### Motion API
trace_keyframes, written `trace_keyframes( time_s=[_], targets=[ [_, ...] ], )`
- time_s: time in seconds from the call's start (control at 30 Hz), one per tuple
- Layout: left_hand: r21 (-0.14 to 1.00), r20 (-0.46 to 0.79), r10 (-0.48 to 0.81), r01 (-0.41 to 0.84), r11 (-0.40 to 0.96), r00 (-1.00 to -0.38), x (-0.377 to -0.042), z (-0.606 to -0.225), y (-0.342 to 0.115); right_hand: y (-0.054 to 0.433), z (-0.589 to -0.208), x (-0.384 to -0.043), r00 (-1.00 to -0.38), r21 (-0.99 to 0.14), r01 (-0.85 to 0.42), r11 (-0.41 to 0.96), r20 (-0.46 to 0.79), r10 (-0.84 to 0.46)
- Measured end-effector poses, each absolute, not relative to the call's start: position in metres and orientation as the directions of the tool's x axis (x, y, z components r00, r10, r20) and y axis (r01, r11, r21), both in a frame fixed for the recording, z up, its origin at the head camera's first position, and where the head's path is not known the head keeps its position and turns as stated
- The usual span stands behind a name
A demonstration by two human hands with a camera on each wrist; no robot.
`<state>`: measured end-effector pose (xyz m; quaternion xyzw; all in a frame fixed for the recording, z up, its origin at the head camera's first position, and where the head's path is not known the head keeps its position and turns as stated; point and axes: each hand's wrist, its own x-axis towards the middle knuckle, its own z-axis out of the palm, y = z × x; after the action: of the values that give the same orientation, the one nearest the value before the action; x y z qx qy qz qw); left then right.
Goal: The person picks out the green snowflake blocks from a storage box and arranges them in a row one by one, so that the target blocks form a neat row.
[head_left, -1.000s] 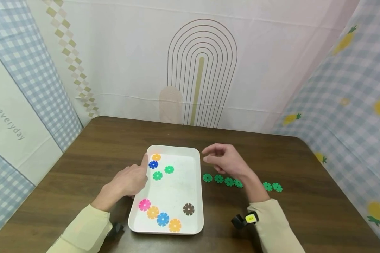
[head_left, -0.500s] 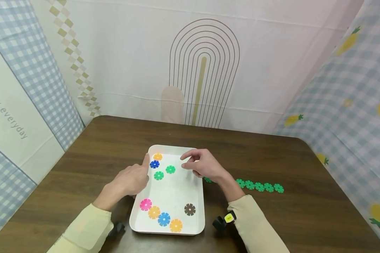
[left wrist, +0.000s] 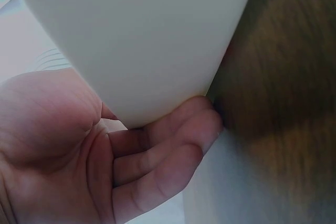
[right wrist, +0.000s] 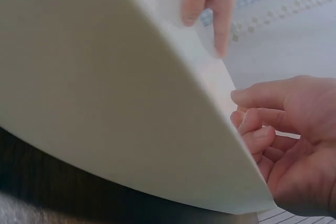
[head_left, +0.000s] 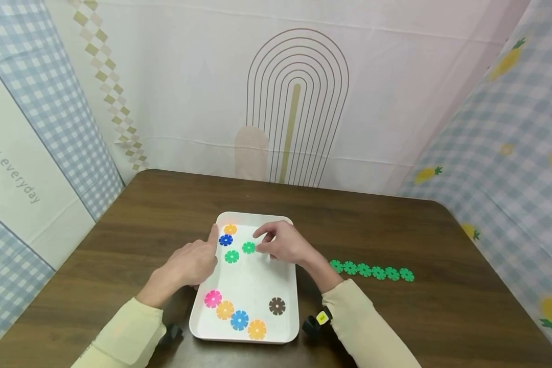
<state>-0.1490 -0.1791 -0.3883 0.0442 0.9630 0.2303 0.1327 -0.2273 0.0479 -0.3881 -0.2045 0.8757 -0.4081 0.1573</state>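
Observation:
My left hand (head_left: 194, 261) grips the left wall of a white tray (head_left: 298, 317). In the left wrist view, its fingers (left wrist: 168, 166) bend against the outside of the tray. Over the tray's upper part, my right hand (head_left: 282, 243) has its thumb and index finger apart, with nothing between them. The thumb tip is right beside a green notched plastic disc (head_left: 248, 248). A second green disc (head_left: 232, 256) lies to its lower left. In the right wrist view, the tray wall (right wrist: 105, 87) hides the discs from sight.
The tray also bears a dark blue disc (head_left: 226, 240), a pink disc (head_left: 213, 299), a light blue disc (head_left: 239, 320), a brown disc (head_left: 277, 306) and several orange discs (head_left: 257, 329). A row of green discs (head_left: 364, 270) lies on the brown table (head_left: 395, 225), right of the tray.
My right hand has moved left from beside the tray to above it, close to a green disc. More of the green row shows behind the arm. The left hand stays at the tray.

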Motion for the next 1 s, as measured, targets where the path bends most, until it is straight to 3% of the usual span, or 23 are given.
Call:
trace_keyframes(
  time_s=[1.0],
  targets=[
    [0.453,-0.261,0.154,0.020,0.891,-0.953,-0.149,-0.386,-0.181,0.022,-0.400,-0.229,-0.884,-0.553,-0.305,0.775,-0.138,-0.446]
  ],
)
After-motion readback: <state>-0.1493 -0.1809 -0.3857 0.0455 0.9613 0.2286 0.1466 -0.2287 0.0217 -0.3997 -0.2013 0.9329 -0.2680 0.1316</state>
